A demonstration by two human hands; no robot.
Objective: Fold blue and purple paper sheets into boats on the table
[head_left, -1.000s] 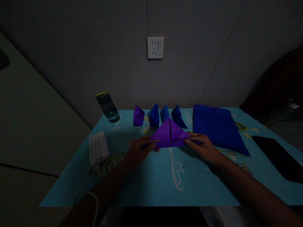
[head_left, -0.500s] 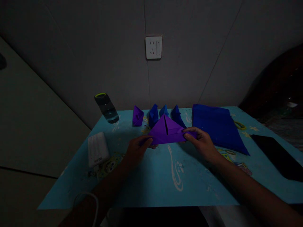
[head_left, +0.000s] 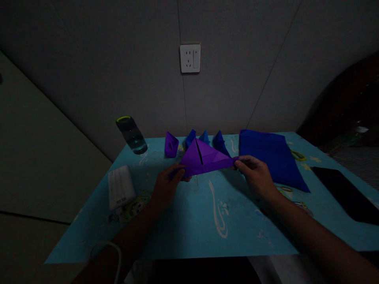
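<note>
One purple triangular folded-paper piece [head_left: 207, 157] is held near the frame's centre, its left end pinched in the left hand's [head_left: 166, 185] grip, its right end in the right hand's [head_left: 257, 173]. Just above it in the frame, four smaller folded-paper shapes are lined up on the light-blue patterned tabletop [head_left: 183, 228]: one purple shape [head_left: 171, 146], two dark-blue shapes [head_left: 220, 144], one lighter-blue shape [head_left: 205, 136].

Folded paper [head_left: 214, 158], centre: purple. Leftmost boat [head_left: 171, 146]: purple; other boats [head_left: 219, 142]: blues. Sheets [head_left: 268, 152], right of centre: deep blue. Tabletop [head_left: 186, 225]: light blue, white swirls, yellow flowers. Bottle [head_left: 133, 137] rim, left of centre: yellow-green.
</note>
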